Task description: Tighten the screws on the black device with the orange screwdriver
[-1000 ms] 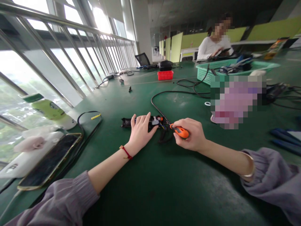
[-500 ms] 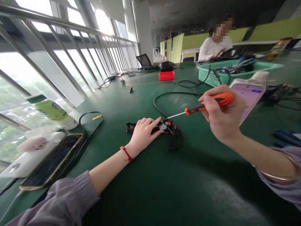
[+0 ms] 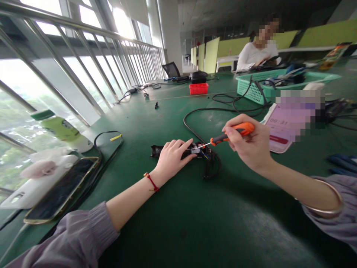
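The left hand (image 3: pixel 173 158) holds a black gadget (image 3: pixel 198 150) from above on the green counter (image 3: pixel 178 223), its fingers laid across and the thumb stretched to the right along the near side. The gadget lies flat, in the middle of the scene, its left end poking out past the fingers. Its right end shows small parts and thin coloured wires beside a grey block.

The right hand (image 3: pixel 249 143) is curled round an orange and black screwdriver (image 3: pixel 232 133), gripping it by the handle. The shaft slants down to the left and its tip is at the grey block; whether the two touch, I can't tell from here. A dark tangle of wire hangs off the gadget's right end onto the counter, and a black cord (image 3: pixel 191 130) runs from behind it, curving away to the far right.

Just beyond the right hand is a phone (image 3: pixel 281 128) with a pink screen, partly blurred out. Farther off stand a green basket (image 3: pixel 252 91) full of odds and ends and a small red box (image 3: pixel 198 89). Over on the left, a dark-screened phone (image 3: pixel 63 190) lies near a bottle (image 3: pixel 63 130) with a green cap. At the far side sits a person (image 3: pixel 247 56) in a white top.
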The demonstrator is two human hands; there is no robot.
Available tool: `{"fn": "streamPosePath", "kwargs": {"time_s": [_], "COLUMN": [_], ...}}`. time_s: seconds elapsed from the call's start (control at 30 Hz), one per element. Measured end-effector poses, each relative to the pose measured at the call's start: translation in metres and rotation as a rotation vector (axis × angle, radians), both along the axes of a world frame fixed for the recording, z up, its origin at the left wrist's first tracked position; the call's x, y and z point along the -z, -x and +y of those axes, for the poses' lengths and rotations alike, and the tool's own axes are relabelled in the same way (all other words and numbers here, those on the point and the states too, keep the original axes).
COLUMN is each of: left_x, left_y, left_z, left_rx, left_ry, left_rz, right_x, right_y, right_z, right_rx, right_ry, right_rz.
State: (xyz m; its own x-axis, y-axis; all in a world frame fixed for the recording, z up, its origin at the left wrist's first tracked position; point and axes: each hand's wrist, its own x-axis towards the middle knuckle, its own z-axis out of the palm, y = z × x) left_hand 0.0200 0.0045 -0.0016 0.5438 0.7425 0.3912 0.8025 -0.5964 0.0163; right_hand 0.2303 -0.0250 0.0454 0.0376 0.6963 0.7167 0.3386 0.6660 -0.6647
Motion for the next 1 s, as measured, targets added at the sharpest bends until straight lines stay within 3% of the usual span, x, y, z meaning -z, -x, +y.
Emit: {"fn": "streamPosePath", "kwargs": {"time_s": [0.33, 0.57, 1.0], "left_x": [-0.0005, -0.0007, -0.0005], "left_y": [0.0, -0.0006, -0.0003], "left_z": [-0.0008, -0.0013, -0.0011], "left_rx": [0.005, -0.005, 0.003], "left_ry": [0.001, -0.001, -0.003], "left_rz": [-0.005, 0.007, 0.013], "right_x": [-0.0005, 0.0022, 0.0039], "right_y": [-0.0004, -0.0003, -0.0006], "right_z": [-0.002, 0.0008, -0.002], "right_rx": [0.011, -0.015, -0.006], "right_ry": [-0.078, -0.008, -0.055], "right_rz": [-0.002, -0.03, -0.021]}}
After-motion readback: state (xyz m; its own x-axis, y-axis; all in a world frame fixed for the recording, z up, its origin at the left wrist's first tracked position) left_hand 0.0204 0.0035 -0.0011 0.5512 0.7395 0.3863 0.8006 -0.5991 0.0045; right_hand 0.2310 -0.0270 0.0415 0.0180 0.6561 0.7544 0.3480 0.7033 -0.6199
